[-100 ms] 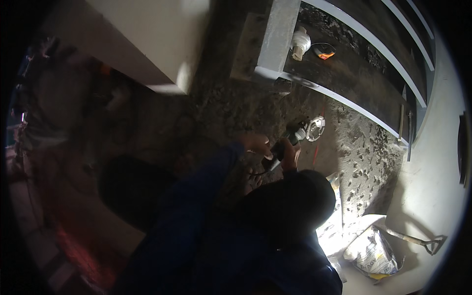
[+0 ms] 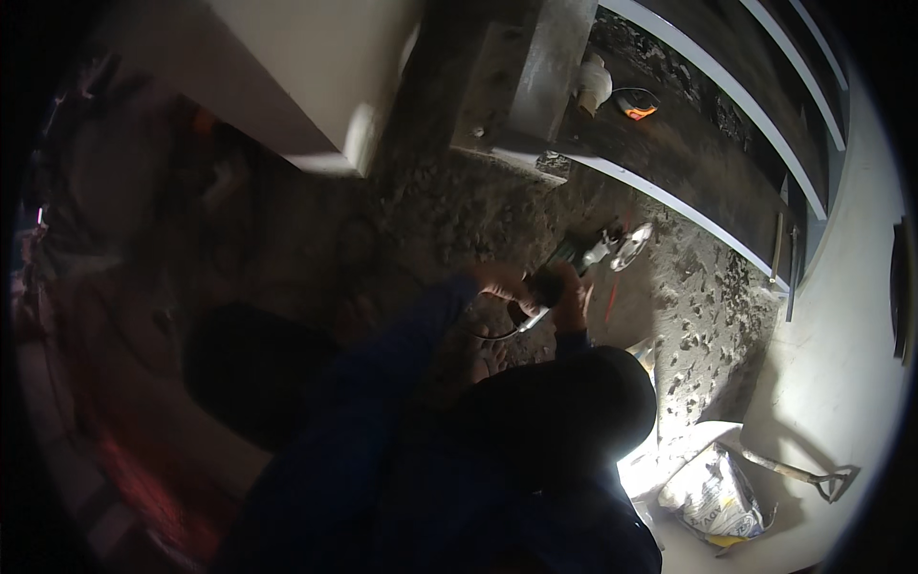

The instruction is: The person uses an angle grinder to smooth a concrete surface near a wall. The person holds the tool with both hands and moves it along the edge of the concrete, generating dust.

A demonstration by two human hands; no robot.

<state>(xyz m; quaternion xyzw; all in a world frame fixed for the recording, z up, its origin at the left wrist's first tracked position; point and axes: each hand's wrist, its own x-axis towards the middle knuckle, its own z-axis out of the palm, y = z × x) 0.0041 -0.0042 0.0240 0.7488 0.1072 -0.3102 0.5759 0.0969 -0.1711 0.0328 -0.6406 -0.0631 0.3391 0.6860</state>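
An angle grinder (image 2: 564, 260) with a dark body is held low over the rough floor in front of me. Its pale round disc (image 2: 631, 247) points away to the right and stands steeply tilted. My right hand (image 2: 574, 300) is closed around the body from the near right side. My left hand (image 2: 503, 283) is closed at the rear left of the body, its fingers partly in shadow. A cord (image 2: 497, 336) trails from the rear end. Whether the disc spins or touches the floor I cannot tell.
Steel stair-like framing (image 2: 669, 206) spans the upper right, with a white wrapped bundle (image 2: 596, 82) and an orange-black tape measure (image 2: 635, 103) inside. A pale block (image 2: 316, 86) stands upper left. A shovel (image 2: 789, 469) and a bag (image 2: 712, 497) lie lower right. A red line (image 2: 611, 299) marks the floor.
The grinder has shifted slightly right, and its disc has turned from a rounder face to a narrower, more tilted one. Both hands stay on it. The view has moved a little.
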